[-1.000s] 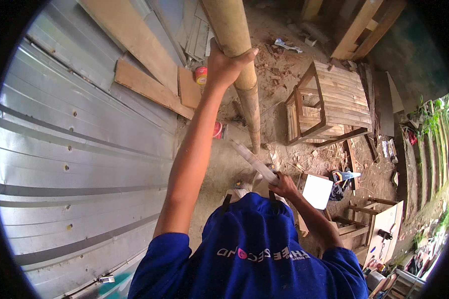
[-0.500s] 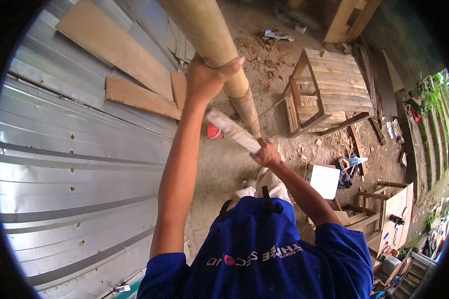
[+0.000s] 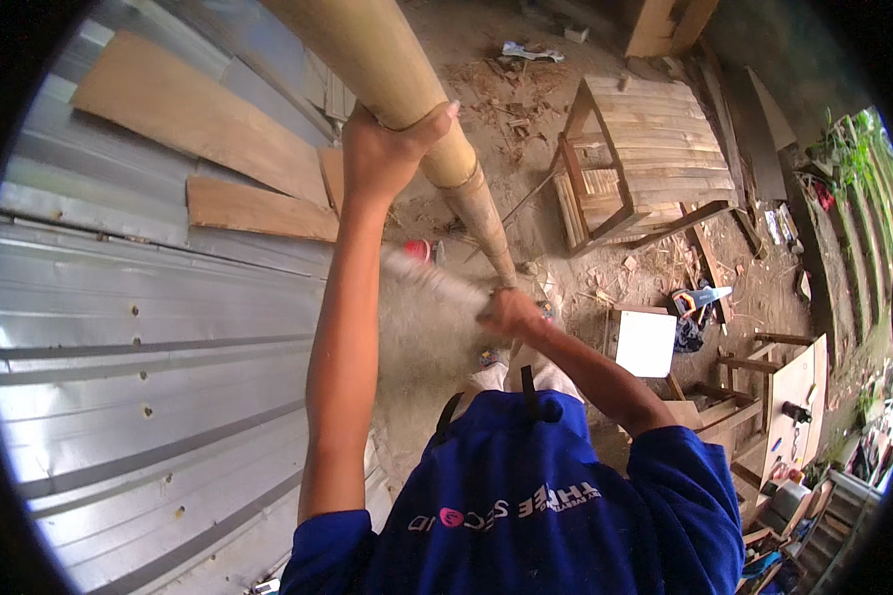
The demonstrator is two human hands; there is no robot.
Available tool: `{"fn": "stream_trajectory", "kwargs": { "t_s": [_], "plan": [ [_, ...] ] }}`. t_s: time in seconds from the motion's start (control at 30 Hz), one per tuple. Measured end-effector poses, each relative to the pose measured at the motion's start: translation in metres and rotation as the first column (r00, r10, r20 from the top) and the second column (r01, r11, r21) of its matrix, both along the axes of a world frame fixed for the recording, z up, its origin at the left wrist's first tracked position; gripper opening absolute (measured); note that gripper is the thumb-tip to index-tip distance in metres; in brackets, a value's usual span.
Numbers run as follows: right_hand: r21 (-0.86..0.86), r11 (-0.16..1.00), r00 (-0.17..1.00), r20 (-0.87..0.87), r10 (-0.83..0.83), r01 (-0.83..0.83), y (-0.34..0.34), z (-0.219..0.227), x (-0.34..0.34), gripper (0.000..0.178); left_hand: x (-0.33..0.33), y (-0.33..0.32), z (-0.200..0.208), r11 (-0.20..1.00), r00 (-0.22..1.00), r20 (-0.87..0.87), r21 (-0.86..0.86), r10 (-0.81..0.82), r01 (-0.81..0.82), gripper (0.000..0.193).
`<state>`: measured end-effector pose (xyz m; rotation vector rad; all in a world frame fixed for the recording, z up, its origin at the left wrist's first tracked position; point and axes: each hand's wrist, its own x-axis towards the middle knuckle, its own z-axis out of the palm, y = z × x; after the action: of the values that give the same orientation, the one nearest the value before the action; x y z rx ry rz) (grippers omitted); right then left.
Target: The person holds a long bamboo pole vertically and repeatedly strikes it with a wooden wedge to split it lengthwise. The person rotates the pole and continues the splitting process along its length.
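Note:
A thick tan bamboo pole [image 3: 392,64] runs from the top edge down toward the ground in the middle. My left hand [image 3: 392,149] is wrapped round it partway along, the thumb lying across its right side. Beside the pole's lower end, my right hand [image 3: 514,313] grips a whitish length of wood [image 3: 435,279] by one end. The wood is smeared by motion and points up and left, below my left hand. I cannot tell whether it touches the bamboo.
Corrugated metal sheeting [image 3: 149,387] fills the left side, with brown boards [image 3: 193,114] against it. A slatted wooden frame [image 3: 670,149] stands at right among wood chips. Nearer are a handsaw [image 3: 706,297], a white panel [image 3: 645,343] and a wooden bench [image 3: 792,416]. A red container [image 3: 419,250] sits behind the stick.
The length of wood has swung lower and is now blurred, with my right hand slightly lower and further left. My left hand keeps its hold on the bamboo. The whole view has shifted a little.

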<state>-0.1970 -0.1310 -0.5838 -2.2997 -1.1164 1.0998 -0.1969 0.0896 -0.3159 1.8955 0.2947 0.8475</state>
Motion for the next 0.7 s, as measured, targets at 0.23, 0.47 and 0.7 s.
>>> {"fn": "stream_trajectory", "kwargs": {
  "t_s": [0.23, 0.47, 0.7],
  "plan": [
    [0.001, 0.995, 0.964, 0.25, -0.093, 0.096, 0.005, -0.026, 0.032, 0.049, 0.031, 0.011, -0.01, 0.998, 0.994, 0.091, 0.016, -0.063, 0.062, 0.066],
    [0.16, 0.952, 0.86, 0.485, 0.156, -0.263, -0.014, -0.051, 0.057, 0.06, 0.074, 0.009, -0.025, 0.991, 0.979, 0.199, 0.113, 0.047, -0.07, 0.081],
    [-0.1, 0.995, 0.99, 0.141, -0.008, 0.022, -0.095, -0.027, 0.077, 0.057, 0.101, 0.012, -0.033, 0.986, 0.921, 0.352, -0.089, 0.165, -0.143, 0.086]
  ]
}}
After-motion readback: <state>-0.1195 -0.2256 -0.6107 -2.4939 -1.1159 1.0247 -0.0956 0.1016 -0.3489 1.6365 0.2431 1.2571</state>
